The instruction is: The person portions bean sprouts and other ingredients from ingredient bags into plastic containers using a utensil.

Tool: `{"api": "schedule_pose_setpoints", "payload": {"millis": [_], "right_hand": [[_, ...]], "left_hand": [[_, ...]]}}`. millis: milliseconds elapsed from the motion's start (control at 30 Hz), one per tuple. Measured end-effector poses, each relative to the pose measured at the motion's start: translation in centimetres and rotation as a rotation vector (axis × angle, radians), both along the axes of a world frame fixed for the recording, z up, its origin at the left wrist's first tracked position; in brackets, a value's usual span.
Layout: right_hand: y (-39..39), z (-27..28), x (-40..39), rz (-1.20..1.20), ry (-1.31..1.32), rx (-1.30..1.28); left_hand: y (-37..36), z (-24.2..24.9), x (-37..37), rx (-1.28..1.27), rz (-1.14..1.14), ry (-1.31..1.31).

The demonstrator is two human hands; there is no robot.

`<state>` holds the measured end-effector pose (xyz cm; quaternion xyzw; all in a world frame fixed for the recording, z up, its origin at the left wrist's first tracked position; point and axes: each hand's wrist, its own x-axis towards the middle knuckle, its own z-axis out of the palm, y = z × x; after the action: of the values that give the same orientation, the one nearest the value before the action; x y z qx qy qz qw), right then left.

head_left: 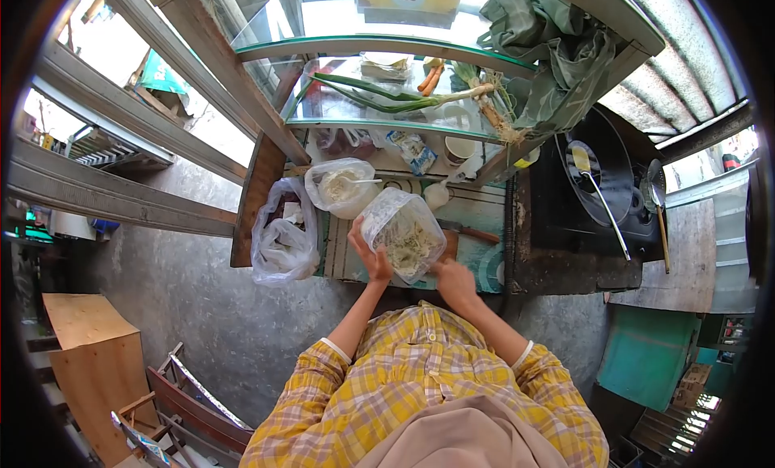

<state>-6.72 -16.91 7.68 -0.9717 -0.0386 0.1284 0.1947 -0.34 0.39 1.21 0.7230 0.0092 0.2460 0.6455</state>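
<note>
A clear square plastic container [404,236] with a pale, green-flecked mixture [412,246] inside is tilted on the counter in front of me. My left hand [373,254] is wrapped round its left side. At its lower right corner is my right hand [454,281], fingers curled; whether it grips the container or something else is hidden. Behind the container to the left stands an open plastic bag of white powder [341,187] with a spoon in it. A knife [472,232] lies to the right, over a brown board. Another plastic bag [284,240] sits at the counter's left end.
A glass shelf [379,131] above the counter holds spring onions [404,103] and carrots [432,77]. On the right, a black wok [597,177] with a spatula rests on the stove. A cup [460,148] and a blue-white packet [413,152] stand at the back.
</note>
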Motion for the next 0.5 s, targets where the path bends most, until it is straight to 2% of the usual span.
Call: {"api": "schedule_pose_setpoints", "payload": {"millis": [100, 267, 500], "right_hand": [[-1.2, 1.5, 1.8, -0.041, -0.078, -0.105], [-0.5, -3.7, -0.7, -0.052, -0.108, -0.126], [-1.2, 0.6, 1.3, 0.006, -0.113, -0.138]], "left_hand": [[0.0, -0.1, -0.1, -0.025, -0.016, -0.005], [0.0, 0.3, 0.0, -0.026, 0.047, 0.014], [-0.6, 0.0, -0.4, -0.017, 0.036, 0.015]]}}
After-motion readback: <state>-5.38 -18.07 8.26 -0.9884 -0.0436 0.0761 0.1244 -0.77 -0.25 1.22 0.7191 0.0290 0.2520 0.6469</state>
